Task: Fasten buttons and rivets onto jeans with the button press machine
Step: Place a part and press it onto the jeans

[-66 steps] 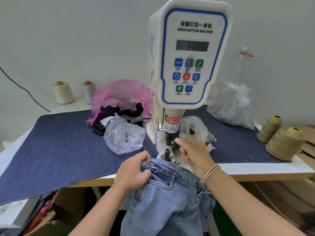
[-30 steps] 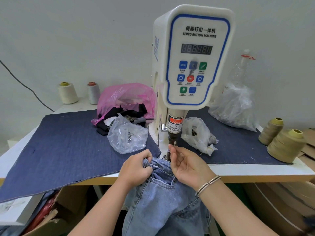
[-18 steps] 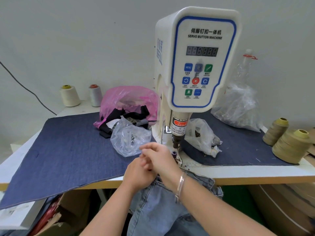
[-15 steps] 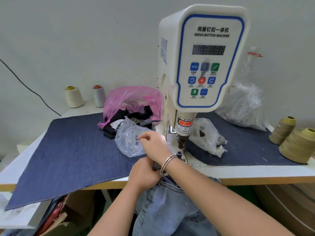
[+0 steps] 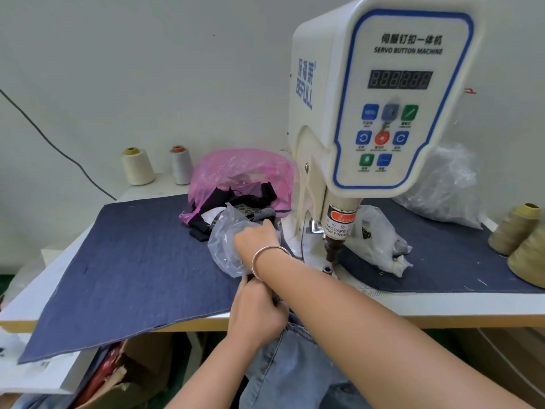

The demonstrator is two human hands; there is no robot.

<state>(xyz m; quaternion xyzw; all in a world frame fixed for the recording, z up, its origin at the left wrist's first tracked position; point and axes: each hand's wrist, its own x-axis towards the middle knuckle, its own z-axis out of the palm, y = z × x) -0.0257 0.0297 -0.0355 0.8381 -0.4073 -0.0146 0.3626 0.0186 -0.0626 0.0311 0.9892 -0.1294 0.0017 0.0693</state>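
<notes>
Sitting at the back left of the table [image 5: 442, 305] are two thread spools [image 5: 138, 166]. A blue cloth [image 5: 132, 261] is covering the tabletop. The left hand [image 5: 256, 311] is squeezing the top edge of the jeans [image 5: 295, 364] at the table's front edge, with its fingers curled tight on the cloth. The right hand [image 5: 256, 237] is reaching across into the clear bag [image 5: 224, 246], and I cannot tell if its fingers are holding anything. The button machine [image 5: 383, 98] is standing to the right.
</notes>
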